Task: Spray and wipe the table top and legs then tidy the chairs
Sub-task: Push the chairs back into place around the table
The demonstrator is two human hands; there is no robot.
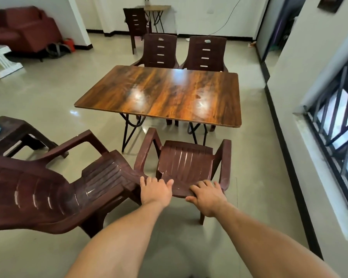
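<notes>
A glossy wooden table point(165, 93) on black folding legs stands mid-room. A brown plastic armchair point(185, 163) faces it on the near side. My left hand point(156, 190) and my right hand point(207, 194) both grip the top edge of its backrest, fingers curled over the rim. A second brown armchair point(54, 189) stands angled at the near left, its seat edge touching the held chair. Two more brown chairs, one point(160, 51) left and one point(206, 53) right, are tucked at the table's far side.
A low brown stool point(18, 133) with a blue item on it stands at the left. A window with bars point(333, 125) and a wall run along the right. Farther back are another chair point(136, 23), a small folding table point(157, 9) and a red sofa point(24, 27).
</notes>
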